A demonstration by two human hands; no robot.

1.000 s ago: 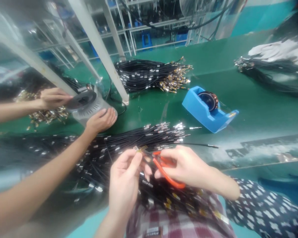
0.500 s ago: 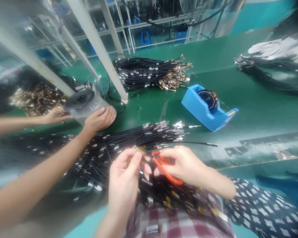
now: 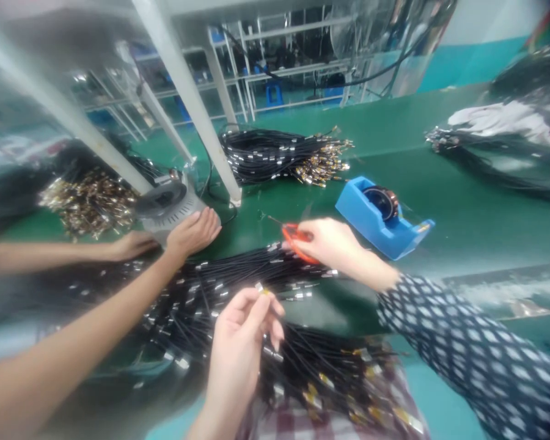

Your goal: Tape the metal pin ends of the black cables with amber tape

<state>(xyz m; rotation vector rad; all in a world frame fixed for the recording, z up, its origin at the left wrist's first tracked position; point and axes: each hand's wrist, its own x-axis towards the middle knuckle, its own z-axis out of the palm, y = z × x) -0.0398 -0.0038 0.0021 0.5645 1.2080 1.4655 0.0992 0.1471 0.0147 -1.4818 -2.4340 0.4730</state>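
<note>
My left hand (image 3: 241,333) is pinched on a small cable end (image 3: 260,288) with a silvery connector and a bit of yellow tape. In my right hand (image 3: 332,243) are red-handled pliers (image 3: 297,243), held over the cable bundle with their thin tip pointing away to the left. Black cables with silvery ends (image 3: 238,269) lie beneath and behind my hands. Closer to my body, another bunch of cables (image 3: 321,354) carries yellow-taped ends and rests over a checked cloth.
To the right stands a blue tape dispenser (image 3: 371,223). A co-worker's hands (image 3: 192,235) rest at a grey rounded machine (image 3: 169,208). A coiled cable bundle (image 3: 266,153) lies behind, beside a white post (image 3: 201,110). More cables and white cloth (image 3: 508,119) sit far right.
My right hand has moved up and away from my left hand, carrying the pliers toward the far side of the cables. My left hand keeps its pinch on the cable end.
</note>
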